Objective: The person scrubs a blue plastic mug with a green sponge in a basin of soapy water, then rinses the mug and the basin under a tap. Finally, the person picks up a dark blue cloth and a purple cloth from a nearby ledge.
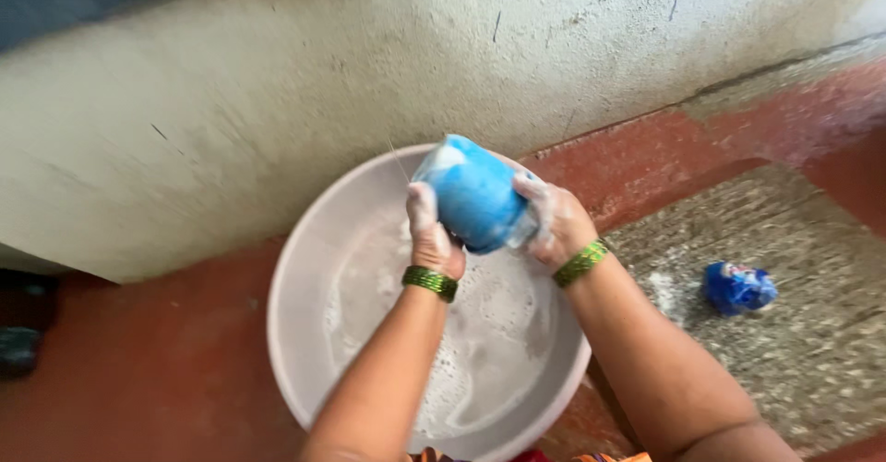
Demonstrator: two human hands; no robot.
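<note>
Nearest the camera, two bare forearms reach out over a wide pale basin (pixel 305 268) that stands on the red floor (pixel 138 360), soapy white water pooled in its bottom. Each wrist wears a green bangle (pixel 430 282). The left hand (pixel 432 236) and the right hand (pixel 556 225) — both filmed with suds — are clasped around a wet blue cloth (pixel 473 194), bunched into a rounded wad and held up above the basin's far rim. Off to the right, a crumpled blue packet (pixel 738 287) lies on a rough grey stone slab (well apart from the basin). Beyond everything rises a pale plastered wall (pixel 277 84).
</note>
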